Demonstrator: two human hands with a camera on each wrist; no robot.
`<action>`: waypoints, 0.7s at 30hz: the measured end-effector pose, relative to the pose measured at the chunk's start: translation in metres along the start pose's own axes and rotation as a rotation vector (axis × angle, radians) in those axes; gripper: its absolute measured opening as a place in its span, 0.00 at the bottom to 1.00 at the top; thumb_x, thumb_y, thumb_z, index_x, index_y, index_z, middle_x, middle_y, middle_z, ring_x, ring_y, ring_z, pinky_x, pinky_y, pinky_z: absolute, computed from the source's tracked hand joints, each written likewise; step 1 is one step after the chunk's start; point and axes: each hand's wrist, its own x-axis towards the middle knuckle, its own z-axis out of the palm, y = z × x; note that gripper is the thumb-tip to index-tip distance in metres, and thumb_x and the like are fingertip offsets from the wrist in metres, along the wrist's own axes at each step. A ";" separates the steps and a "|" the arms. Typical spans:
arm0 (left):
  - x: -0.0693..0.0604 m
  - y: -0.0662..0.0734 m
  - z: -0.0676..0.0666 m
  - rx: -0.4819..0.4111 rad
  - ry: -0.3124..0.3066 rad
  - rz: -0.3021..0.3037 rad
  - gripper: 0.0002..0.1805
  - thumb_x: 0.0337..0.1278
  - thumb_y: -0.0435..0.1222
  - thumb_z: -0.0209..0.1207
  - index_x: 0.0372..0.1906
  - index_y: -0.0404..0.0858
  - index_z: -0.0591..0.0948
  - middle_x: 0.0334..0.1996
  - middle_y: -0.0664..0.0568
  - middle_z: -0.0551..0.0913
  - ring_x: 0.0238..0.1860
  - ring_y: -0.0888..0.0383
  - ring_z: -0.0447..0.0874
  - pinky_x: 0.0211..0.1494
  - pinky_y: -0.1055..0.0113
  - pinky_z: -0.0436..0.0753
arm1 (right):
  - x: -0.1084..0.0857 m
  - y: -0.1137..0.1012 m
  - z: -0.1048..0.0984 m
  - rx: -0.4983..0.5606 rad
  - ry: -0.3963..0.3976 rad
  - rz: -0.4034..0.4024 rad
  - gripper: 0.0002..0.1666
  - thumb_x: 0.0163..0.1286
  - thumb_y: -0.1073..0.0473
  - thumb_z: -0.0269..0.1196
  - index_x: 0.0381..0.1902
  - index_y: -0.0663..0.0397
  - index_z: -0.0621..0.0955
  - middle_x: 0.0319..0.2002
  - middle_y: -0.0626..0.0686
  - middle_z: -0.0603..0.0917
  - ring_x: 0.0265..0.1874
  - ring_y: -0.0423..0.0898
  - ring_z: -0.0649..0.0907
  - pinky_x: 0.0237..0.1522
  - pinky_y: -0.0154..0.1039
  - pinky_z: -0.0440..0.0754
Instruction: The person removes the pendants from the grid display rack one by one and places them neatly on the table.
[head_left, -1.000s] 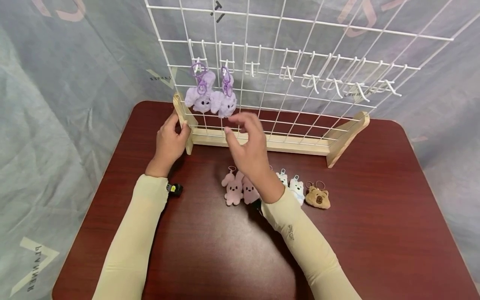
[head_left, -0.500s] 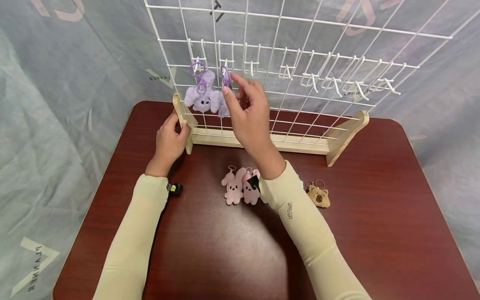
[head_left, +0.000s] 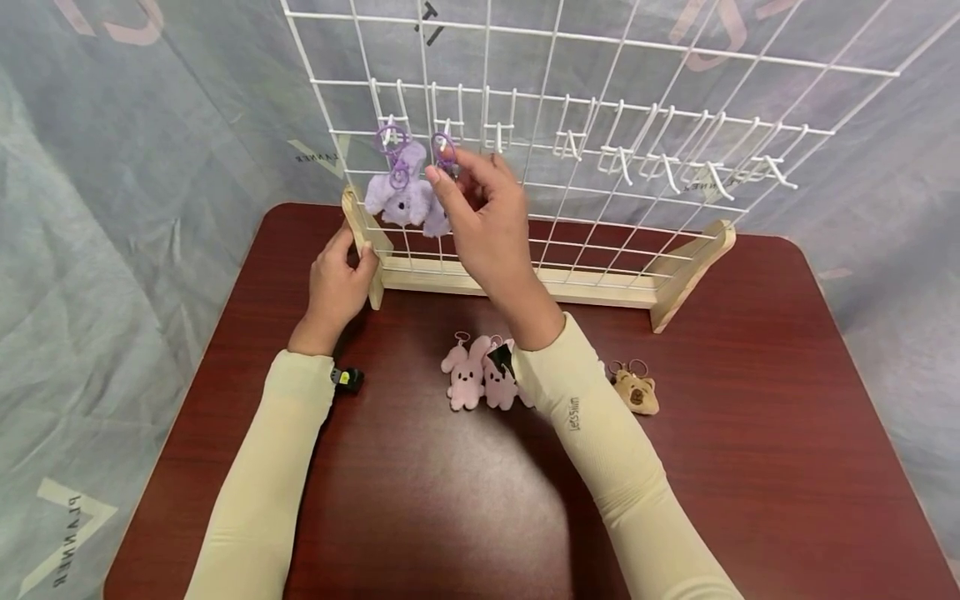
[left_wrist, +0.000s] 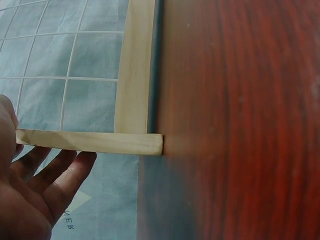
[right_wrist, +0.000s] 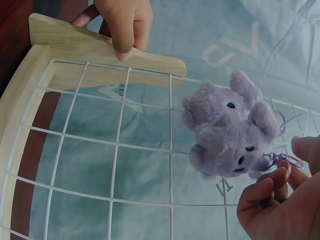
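Observation:
My left hand (head_left: 336,287) grips the left wooden foot (left_wrist: 100,142) of a white wire grid rack, thumb on one side and fingers on the other. At the rack's left end, two fluffy purple bunny keychains hang from neighbouring hooks. My right hand (head_left: 491,221) pinches the purple ring and clasp (right_wrist: 285,159) of the second bunny keychain (right_wrist: 230,145) between thumb and fingers. The ring is at its hook, and the hand partly hides this bunny in the head view. The first bunny keychain (head_left: 401,196) hangs just to its left.
Several white hooks (head_left: 618,162) continue rightward along the grid. On the table (head_left: 420,500) before the rack lie pink bunny keychains (head_left: 467,379) and a brown bear-like keychain (head_left: 636,392). My right sleeve (head_left: 600,433) hides the white keychains between them.
My right hand has risen from below the second purple bunny to its ring and clasp, now pinching them and shifting slightly left. My left hand stays on the wooden foot.

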 end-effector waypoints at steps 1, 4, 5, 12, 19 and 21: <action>0.000 0.000 0.000 -0.001 0.000 0.001 0.21 0.73 0.42 0.56 0.64 0.39 0.81 0.66 0.43 0.83 0.62 0.41 0.84 0.63 0.39 0.78 | 0.000 0.000 0.000 0.001 -0.003 0.002 0.15 0.73 0.61 0.69 0.53 0.62 0.89 0.28 0.45 0.72 0.29 0.37 0.70 0.32 0.31 0.68; 0.000 0.000 0.000 -0.004 -0.002 0.002 0.20 0.73 0.42 0.56 0.63 0.39 0.81 0.64 0.42 0.84 0.61 0.41 0.85 0.63 0.39 0.78 | -0.002 -0.001 0.000 0.000 -0.004 -0.004 0.13 0.74 0.62 0.68 0.52 0.62 0.90 0.29 0.45 0.73 0.30 0.36 0.72 0.32 0.31 0.70; 0.000 0.000 0.000 -0.004 -0.002 0.001 0.20 0.72 0.42 0.56 0.62 0.38 0.81 0.63 0.42 0.84 0.61 0.41 0.85 0.63 0.39 0.78 | -0.003 -0.002 -0.001 0.003 -0.005 -0.011 0.13 0.74 0.63 0.67 0.52 0.62 0.90 0.29 0.46 0.73 0.31 0.36 0.73 0.32 0.31 0.70; 0.001 0.000 -0.001 0.004 0.003 0.004 0.21 0.72 0.42 0.57 0.63 0.39 0.81 0.63 0.41 0.84 0.61 0.40 0.85 0.63 0.39 0.78 | -0.011 -0.011 -0.004 0.068 -0.004 -0.109 0.13 0.74 0.65 0.67 0.51 0.66 0.89 0.34 0.47 0.76 0.32 0.36 0.73 0.32 0.31 0.70; 0.000 -0.001 0.000 0.004 0.001 0.002 0.21 0.73 0.43 0.56 0.63 0.38 0.81 0.63 0.40 0.84 0.61 0.39 0.84 0.63 0.38 0.78 | -0.021 -0.017 -0.009 0.073 -0.037 -0.196 0.11 0.72 0.68 0.68 0.47 0.70 0.89 0.36 0.56 0.78 0.31 0.38 0.74 0.29 0.30 0.72; 0.000 -0.001 0.000 0.002 -0.003 0.000 0.21 0.73 0.43 0.56 0.63 0.38 0.81 0.63 0.40 0.84 0.60 0.38 0.84 0.62 0.38 0.78 | -0.023 -0.016 -0.010 0.080 -0.045 -0.222 0.09 0.70 0.68 0.69 0.44 0.71 0.89 0.38 0.59 0.79 0.34 0.39 0.75 0.30 0.30 0.73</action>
